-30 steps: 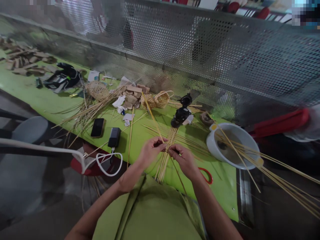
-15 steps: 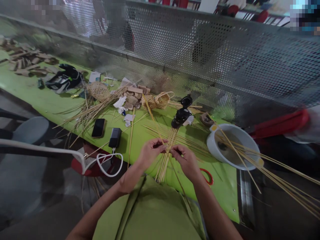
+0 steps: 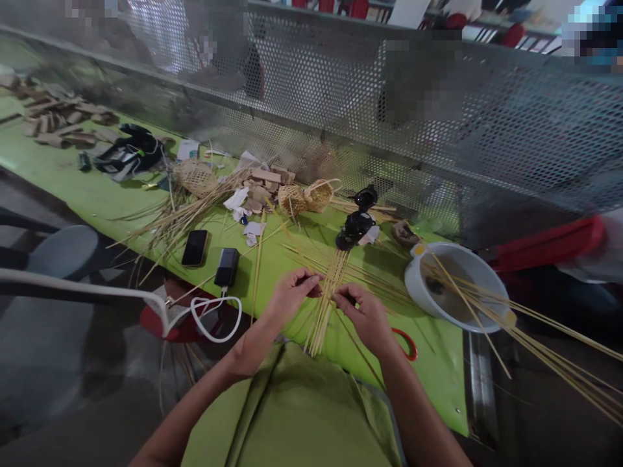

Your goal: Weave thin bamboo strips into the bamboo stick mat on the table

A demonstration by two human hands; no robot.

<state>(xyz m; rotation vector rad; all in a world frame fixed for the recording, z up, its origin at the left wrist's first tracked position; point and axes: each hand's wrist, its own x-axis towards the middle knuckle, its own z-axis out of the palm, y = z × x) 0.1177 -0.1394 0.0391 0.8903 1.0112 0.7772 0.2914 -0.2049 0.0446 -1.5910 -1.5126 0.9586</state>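
Observation:
A narrow bundle of pale bamboo strips (image 3: 318, 331) lies on the green table, running from near my body up to a black bottle (image 3: 354, 228). My left hand (image 3: 294, 292) is closed at the bundle's left side, thumb and fingers pinched at the strips. On the right side my right hand (image 3: 357, 308) pinches a thin cross strip (image 3: 357, 350) that slants down toward my lap. More loose strips (image 3: 374, 279) lie flat beneath and beyond the hands. Both sets of fingertips almost meet over the weave and partly hide it.
At the right stands a white basin (image 3: 457, 285) with long strips sticking out. Red-handled scissors (image 3: 406, 344) lie by my right forearm. A phone (image 3: 195, 248) and a power bank (image 3: 226, 267) are at the left. Small woven baskets (image 3: 318, 194) sit near the mesh screen (image 3: 311, 84).
The slanting cross strip has slid down and right through the weave, its upper part no longer standing up beyond my left hand. My hands stay nearly in place; the view shifted slightly.

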